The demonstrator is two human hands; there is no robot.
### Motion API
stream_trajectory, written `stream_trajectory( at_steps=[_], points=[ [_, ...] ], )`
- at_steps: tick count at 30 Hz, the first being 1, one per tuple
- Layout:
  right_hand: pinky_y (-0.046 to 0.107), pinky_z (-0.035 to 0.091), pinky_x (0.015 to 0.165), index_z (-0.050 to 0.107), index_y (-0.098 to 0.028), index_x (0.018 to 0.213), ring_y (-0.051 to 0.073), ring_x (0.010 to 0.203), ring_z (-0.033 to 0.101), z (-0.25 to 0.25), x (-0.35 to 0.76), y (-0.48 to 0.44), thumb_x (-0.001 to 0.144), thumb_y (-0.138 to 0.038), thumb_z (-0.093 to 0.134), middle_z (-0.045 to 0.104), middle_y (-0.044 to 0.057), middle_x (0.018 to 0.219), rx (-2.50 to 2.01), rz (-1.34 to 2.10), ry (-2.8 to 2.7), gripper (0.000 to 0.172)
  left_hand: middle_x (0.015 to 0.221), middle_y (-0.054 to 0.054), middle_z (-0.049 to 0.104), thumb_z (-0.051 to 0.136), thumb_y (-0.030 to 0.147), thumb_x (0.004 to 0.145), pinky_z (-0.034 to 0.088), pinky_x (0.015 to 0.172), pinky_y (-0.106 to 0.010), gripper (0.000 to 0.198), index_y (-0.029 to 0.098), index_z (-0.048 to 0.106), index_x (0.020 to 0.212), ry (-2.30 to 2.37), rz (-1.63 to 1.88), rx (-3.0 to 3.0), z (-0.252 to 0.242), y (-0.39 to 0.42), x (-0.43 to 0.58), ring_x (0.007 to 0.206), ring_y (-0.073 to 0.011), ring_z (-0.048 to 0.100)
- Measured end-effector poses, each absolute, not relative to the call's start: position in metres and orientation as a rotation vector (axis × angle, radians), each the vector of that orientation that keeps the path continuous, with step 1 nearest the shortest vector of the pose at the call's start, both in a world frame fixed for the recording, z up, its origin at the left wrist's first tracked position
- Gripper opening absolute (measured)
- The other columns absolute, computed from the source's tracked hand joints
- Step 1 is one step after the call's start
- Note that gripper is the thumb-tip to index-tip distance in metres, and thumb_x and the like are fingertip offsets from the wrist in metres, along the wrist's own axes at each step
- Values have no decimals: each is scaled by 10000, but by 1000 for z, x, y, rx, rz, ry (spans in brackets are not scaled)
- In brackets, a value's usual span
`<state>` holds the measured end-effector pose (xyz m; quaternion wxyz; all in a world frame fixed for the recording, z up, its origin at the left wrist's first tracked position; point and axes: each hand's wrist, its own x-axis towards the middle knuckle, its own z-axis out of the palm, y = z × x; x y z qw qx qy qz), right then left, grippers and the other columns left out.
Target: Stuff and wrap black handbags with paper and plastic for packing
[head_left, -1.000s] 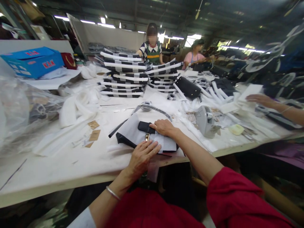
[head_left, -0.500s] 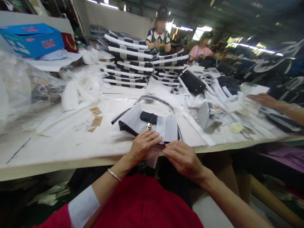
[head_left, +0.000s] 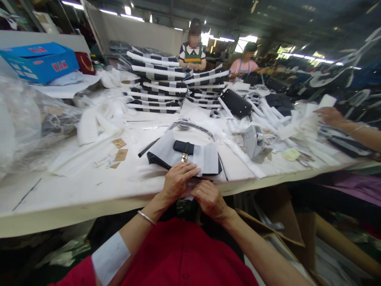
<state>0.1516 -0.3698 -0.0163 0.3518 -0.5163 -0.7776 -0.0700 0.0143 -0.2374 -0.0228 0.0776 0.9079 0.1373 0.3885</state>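
A black handbag (head_left: 152, 158) lies on the table in front of me, its front mostly covered by white tissue paper (head_left: 210, 159). A black strap tab (head_left: 183, 147) with a gold clasp shows through the wrapping, and a wrapped handle arches behind. My left hand (head_left: 179, 180) lies on the bag's near edge just below the clasp, fingers stretched flat. Close beside it, my right hand (head_left: 209, 198) has its fingers pinched together at the table edge, on a translucent strip (head_left: 189, 194) mostly hidden between the hands.
Wrapped bags (head_left: 157, 85) are stacked at the back. A grey tape dispenser (head_left: 254, 143) and white foam strips lie to the right, near another person's hand (head_left: 330, 116). Cardboard tags (head_left: 121, 155), clear plastic (head_left: 20, 123) and a blue box (head_left: 40, 63) are on the left.
My right hand has moved left and slightly down from the bag's near right corner, to beside my left hand. The left hand stays on the bag. The view has tilted slightly.
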Motion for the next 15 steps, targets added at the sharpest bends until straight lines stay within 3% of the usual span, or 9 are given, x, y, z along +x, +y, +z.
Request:
stream_trajectory(
  at_steps=[2, 6, 12, 15],
  points=[
    [362, 526, 812, 655, -205, 870, 181, 785, 636, -10, 152, -372, 928, -112, 476, 682, 40, 738, -1342, -144, -1976, 210, 1238, -9, 686, 488, 101, 931, 478, 1017, -382, 378, 282, 639, 1226, 434, 1168, 2706, -24, -237, 17, 1180, -181, 611],
    [373, 521, 894, 634, -218, 910, 163, 813, 658, 1, 155, -377, 912, -82, 493, 700, 22, 785, -1284, -145, -1966, 196, 1208, -14, 701, 494, 113, 934, 486, 1004, -383, 346, 274, 658, 1192, 458, 1196, 2697, -25, -237, 19, 1145, -182, 631],
    [422, 455, 1055, 633, -220, 977, 179, 1118, 630, 23, 160, -365, 940, -80, 431, 719, 66, 1075, -1311, -264, -1975, 248, 1188, -38, 699, 527, 138, 921, 498, 984, -381, 299, 250, 663, 1163, 456, 1181, 2742, -24, -239, 17, 1128, -193, 626],
    [368, 494, 981, 638, -204, 1011, 180, 1014, 662, 31, 162, -353, 972, -117, 379, 719, 87, 1025, -1472, -241, -1980, 276, 1163, -57, 689, 506, 135, 898, 503, 985, -384, 303, 236, 669, 1133, 432, 1135, 2737, -20, -239, 13, 1116, -197, 620]
  ],
)
